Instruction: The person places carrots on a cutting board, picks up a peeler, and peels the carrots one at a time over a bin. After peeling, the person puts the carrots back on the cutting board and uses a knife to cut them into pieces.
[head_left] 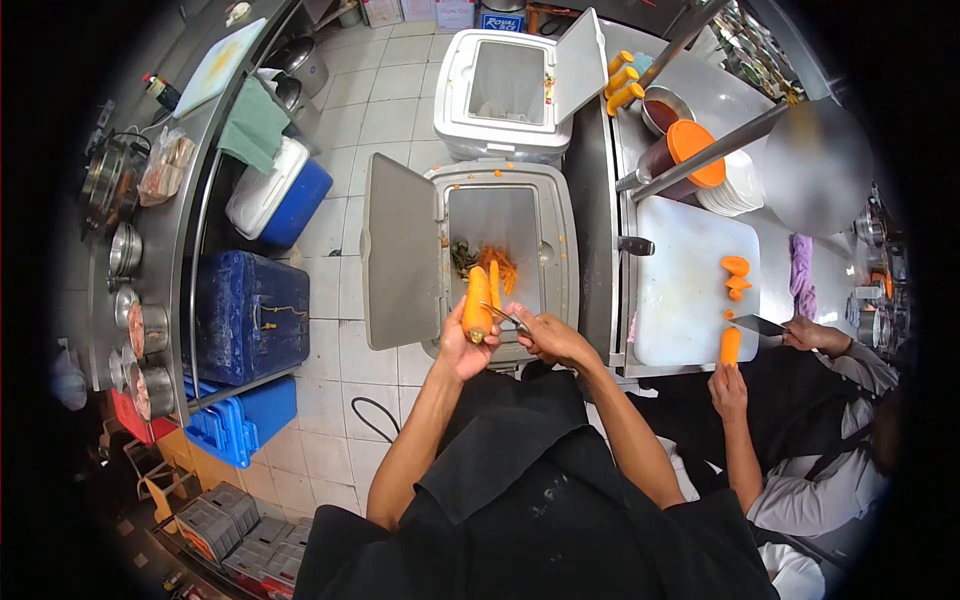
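In the head view, my left hand is wrapped round a partly peeled carrot, its stem end toward me. My right hand grips a vegetable peeler, whose head is right at the carrot's side. Both hands are over the near edge of an open grey bin. A long orange strip shows just beyond the carrot. Orange peelings and dark green scraps lie inside the bin.
A white lidded bin stands open beyond. To the right, a co-worker's hands hold a carrot and a knife on a white cutting board with carrot pieces. A blue cooler sits on the left.
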